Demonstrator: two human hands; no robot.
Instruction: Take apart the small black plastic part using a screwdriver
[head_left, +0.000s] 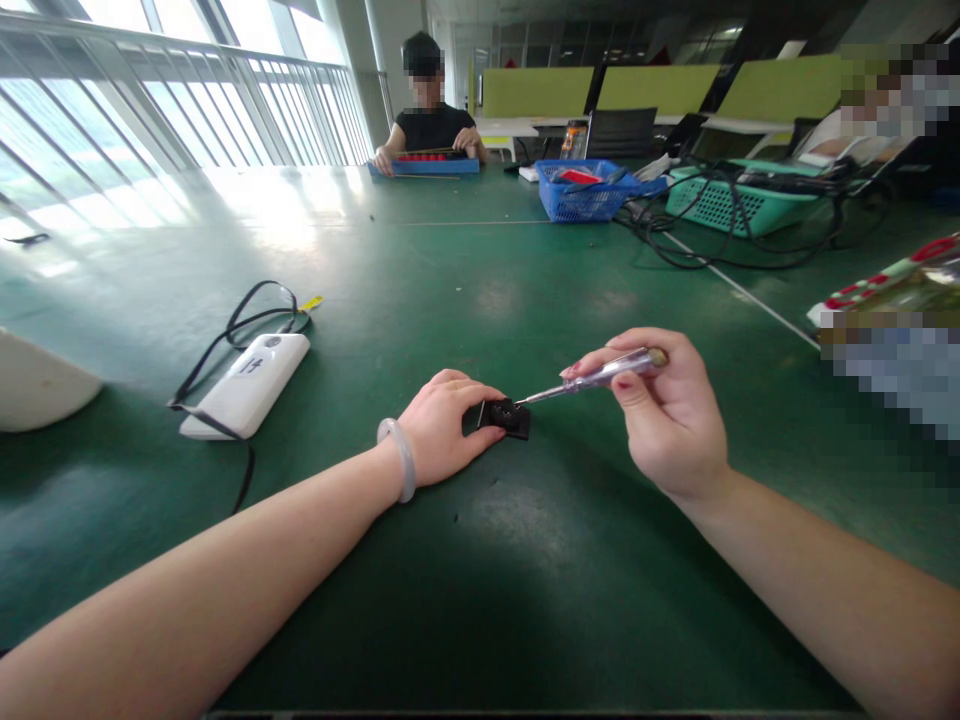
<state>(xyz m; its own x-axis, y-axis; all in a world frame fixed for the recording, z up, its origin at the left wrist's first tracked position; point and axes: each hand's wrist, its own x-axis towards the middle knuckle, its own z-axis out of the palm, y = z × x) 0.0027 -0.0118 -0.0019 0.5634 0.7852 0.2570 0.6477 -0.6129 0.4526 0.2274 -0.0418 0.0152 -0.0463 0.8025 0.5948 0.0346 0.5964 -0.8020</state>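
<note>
My left fingers (480, 393) hide part of the small black piece (511, 417), whose details are too tiny for me to make out. I can't tell whether my screwdriver (611, 373) touches it. The white object (45, 385) at left is cut off, the white box (266, 395) bears marks too blurred to read, and pixelation covers much of the red-striped thing (874, 286) at right.

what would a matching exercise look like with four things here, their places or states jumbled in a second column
1. screwdriver
2. small black part
3. white device
4. blue basket

A. beside the green basket
B. held in the right hand
C. on the left, a black cable across it
D. gripped by the left hand

Pairs: 1-B, 2-D, 3-C, 4-A
</note>
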